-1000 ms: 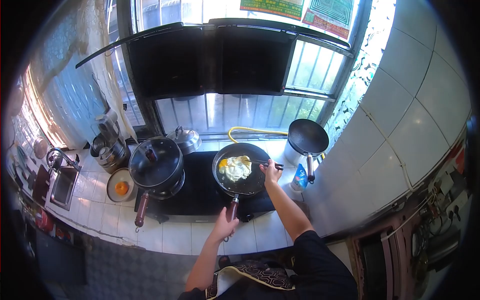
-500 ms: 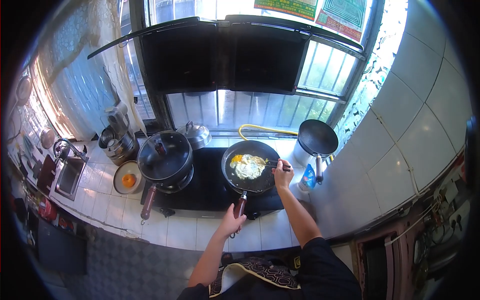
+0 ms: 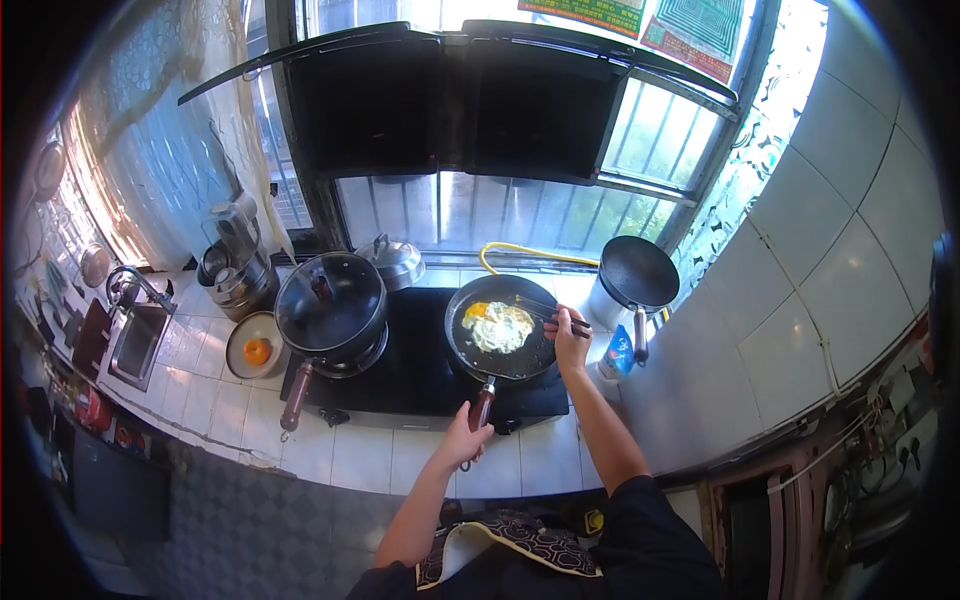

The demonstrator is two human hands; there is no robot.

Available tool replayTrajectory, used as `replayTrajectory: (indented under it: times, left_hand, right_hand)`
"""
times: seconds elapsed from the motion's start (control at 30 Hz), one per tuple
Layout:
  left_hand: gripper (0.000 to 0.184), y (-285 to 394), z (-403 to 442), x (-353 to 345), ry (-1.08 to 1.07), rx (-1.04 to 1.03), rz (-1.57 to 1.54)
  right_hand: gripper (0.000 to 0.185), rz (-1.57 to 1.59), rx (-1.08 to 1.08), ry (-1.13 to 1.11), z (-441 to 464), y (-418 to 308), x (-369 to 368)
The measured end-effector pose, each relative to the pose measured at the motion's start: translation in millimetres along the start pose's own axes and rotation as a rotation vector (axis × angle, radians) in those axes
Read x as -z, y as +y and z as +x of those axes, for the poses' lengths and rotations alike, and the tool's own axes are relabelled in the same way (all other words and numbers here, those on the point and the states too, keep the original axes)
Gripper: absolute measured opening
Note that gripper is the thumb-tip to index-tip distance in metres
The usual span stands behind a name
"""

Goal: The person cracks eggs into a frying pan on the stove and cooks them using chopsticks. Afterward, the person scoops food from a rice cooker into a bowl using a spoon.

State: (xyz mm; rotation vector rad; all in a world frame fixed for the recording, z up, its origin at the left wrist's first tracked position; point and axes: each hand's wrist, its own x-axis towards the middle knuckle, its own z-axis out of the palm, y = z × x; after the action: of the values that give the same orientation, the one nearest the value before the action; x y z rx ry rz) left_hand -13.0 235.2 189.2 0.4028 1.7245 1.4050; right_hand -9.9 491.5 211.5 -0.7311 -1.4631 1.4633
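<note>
My left hand (image 3: 466, 437) is closed round the brown handle of a dark frying pan (image 3: 470, 361), which sits on the right side of the black stove. In the pan lies a fried egg (image 3: 500, 328), mostly white with a patch of yellow yolk at its upper left. My right hand (image 3: 572, 342) grips a pair of dark chopsticks (image 3: 541, 308) over the pan's right side. Their tips point left, above the egg's upper right edge; whether they touch it I cannot tell.
On the left burner stands a lidded pan (image 3: 331, 305) with its handle toward me. A plate (image 3: 254, 361) holding an orange item is left of it. A blue-and-white bag (image 3: 617, 353) and a small dark pan (image 3: 638, 273) are at right. The range hood (image 3: 450, 105) hangs above.
My right hand and the chopsticks have moved up slightly, the chopstick tips lifting toward the pan's far side. The left hand keeps its hold on the handle.
</note>
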Motion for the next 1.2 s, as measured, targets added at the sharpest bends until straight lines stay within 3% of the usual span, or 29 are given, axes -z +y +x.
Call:
replayTrajectory:
  times: [0.07, 0.3, 0.53, 0.6, 0.7, 0.93, 1.2]
  left_hand:
    - [0.08, 3, -2, 0, 0.002, 0.007, 0.014]
    - [0.079, 2, 0, 1, -0.003, 0.016, 0.022]
    - [0.08, -5, 5, 2, -0.005, 0.019, 0.04]
    - [0.08, -6, 6, 1, 0.027, 0.007, 0.052]
    - [0.08, -5, 7, 1, 0.025, 0.018, 0.073]
    - [0.078, 0, 4, 1, 0.015, 0.032, 0.061]
    - [0.079, -7, 6, -1, 0.056, 0.012, 0.062]
  right_hand:
    - [0.022, 0.013, 0.025, -0.094, -3, -1, -4]
    - [0.022, 0.148, -0.059, -0.114, -8, 4, 0]
    - [0.024, 0.415, -0.297, -0.001, -5, 13, 6]
    - [0.024, 0.544, -0.496, 0.114, -1, 15, 8]
    - [0.023, 0.638, -0.545, 0.194, 1, 26, 11]
    - [0.018, 0.566, -0.543, 0.239, 8, 33, 1]
    - [0.014, 0.36, -0.289, 0.128, 14, 33, -20]
